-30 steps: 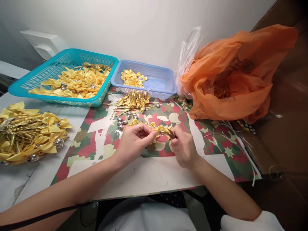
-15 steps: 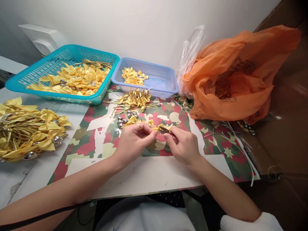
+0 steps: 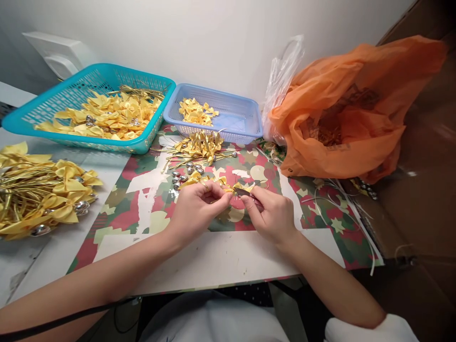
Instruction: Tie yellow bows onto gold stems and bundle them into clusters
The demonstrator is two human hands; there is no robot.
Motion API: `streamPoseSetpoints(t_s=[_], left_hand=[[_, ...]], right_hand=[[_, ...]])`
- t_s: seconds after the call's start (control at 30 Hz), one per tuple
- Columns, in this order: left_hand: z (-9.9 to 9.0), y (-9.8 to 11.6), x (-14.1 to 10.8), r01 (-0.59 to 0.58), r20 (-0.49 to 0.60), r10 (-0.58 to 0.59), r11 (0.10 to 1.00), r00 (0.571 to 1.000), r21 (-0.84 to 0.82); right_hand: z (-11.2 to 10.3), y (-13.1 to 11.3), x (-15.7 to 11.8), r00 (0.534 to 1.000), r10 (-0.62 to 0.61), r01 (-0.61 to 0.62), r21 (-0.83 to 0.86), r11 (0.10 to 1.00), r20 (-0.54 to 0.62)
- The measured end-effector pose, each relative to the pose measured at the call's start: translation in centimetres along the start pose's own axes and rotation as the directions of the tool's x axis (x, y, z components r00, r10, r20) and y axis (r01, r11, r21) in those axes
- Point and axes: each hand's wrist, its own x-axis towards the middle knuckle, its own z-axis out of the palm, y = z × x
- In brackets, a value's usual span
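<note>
My left hand (image 3: pixel 197 211) is closed in a pinch on a small yellow ribbon bow (image 3: pixel 231 190), mostly hidden by the fingertips. My right hand (image 3: pixel 272 213) grips a small hand tool (image 3: pixel 242 192) with dark tapered metal jaws and a reddish handle; whether it is pliers or scissors I cannot make out. The jaws meet the bow between my two hands. Just behind my left fingers lie more yellow bows (image 3: pixel 194 178) and several silver beads (image 3: pixel 176 179). Farther back is a heap of bows on gold stems (image 3: pixel 199 147).
A teal basket (image 3: pixel 142 145) of yellow bows stands back left, beside a blue basket (image 3: pixel 245 135) with smaller bows. An orange plastic bag (image 3: pixel 342 161) is at the right. Finished-looking bow bunches (image 3: pixel 67 190) lie at left. White strips (image 3: pixel 331 204) lie at right.
The tool's jaws have turned slightly at the bow. Both hands otherwise stay in nearly the same place, and the camera view has shifted slightly.
</note>
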Motion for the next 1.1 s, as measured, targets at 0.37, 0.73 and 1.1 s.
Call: streamPoseSetpoints(t_s=[0.37, 0.73, 1.1], left_hand=[[0.0, 0.0, -0.1, -0.001, -0.002, 0.001, 1.000, 1.000, 0.014], [-0.2, 0.3, 0.0, -0.005, -0.007, 0.006, 1.000, 1.000, 0.002], [-0.4, -0.5, 0.2, 0.069, 0.202, -0.023, 0.972, 0.979, -0.225]], right_hand=[[0.0, 0.0, 0.0, 0.999, 0.030, -0.032, 0.035, 0.999, 0.034], [-0.3, 0.4, 0.4, 0.992, 0.112, -0.125, 0.244, 0.962, 0.067], [1.1, 0.1, 1.3, 0.932, 0.308, -0.329, 0.801, 0.501, 0.190]])
